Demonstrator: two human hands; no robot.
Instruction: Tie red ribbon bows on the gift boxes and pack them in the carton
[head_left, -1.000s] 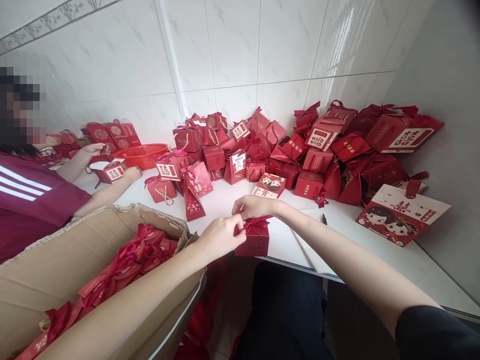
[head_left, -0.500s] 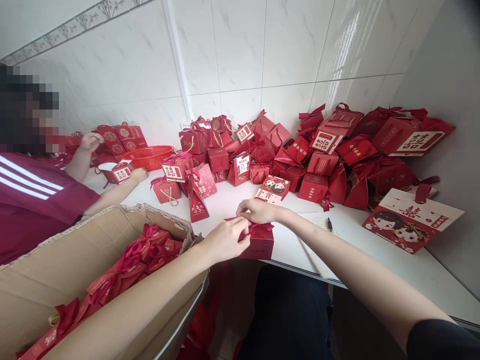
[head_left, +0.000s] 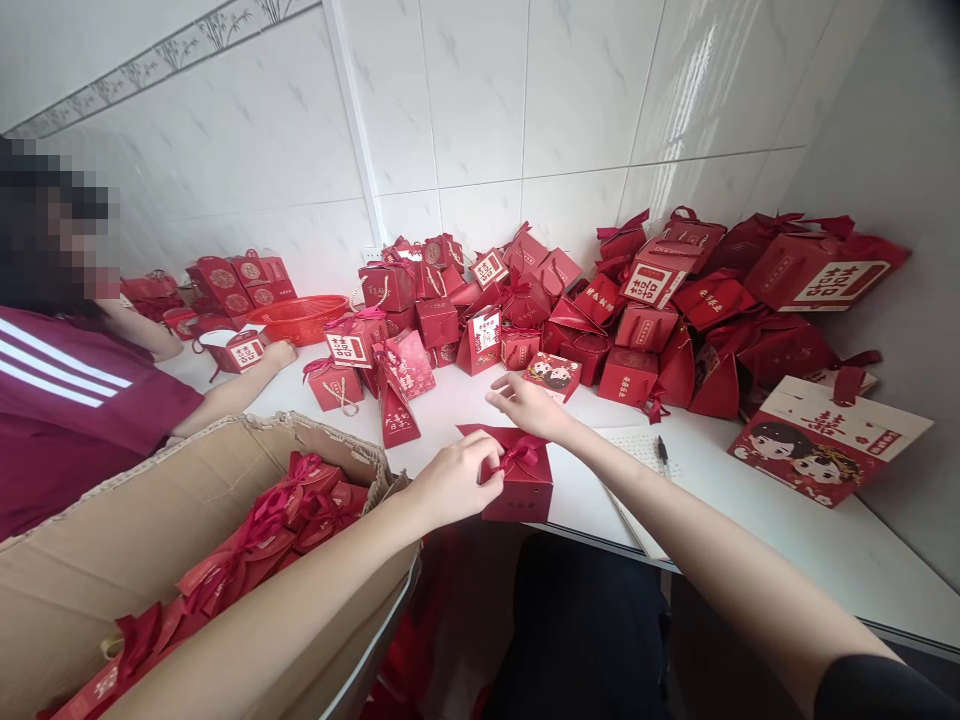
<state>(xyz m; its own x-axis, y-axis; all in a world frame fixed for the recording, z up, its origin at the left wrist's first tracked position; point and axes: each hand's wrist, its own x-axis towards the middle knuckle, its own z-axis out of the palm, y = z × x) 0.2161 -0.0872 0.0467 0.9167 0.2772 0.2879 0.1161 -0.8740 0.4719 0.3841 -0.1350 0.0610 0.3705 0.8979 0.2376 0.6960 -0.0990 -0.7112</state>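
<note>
A small red gift box (head_left: 517, 492) stands at the table's front edge, with a dark red ribbon bow (head_left: 523, 453) on its top. At the box's left side, my left hand (head_left: 459, 478) has its fingers closed in a pinch on the ribbon. My right hand (head_left: 531, 408) is raised just above and behind the box, fingers apart, with nothing seen in it. Behind that hand lies a flat red box (head_left: 553, 372) printed with two cartoon figures.
A cardboard carton (head_left: 187, 490) of ribboned red boxes stands left of the table. Piled gift boxes (head_left: 600, 300) line the wall. A notebook (head_left: 626, 470) with a pen (head_left: 661, 455) lies to the right. Another person (head_left: 82, 400) sits left, near an orange basket (head_left: 300, 318).
My right hand has let go of the bow and lifted up and away, uncovering it. My left hand stays at the ribbon. The other person's raised hand has drawn back toward their head.
</note>
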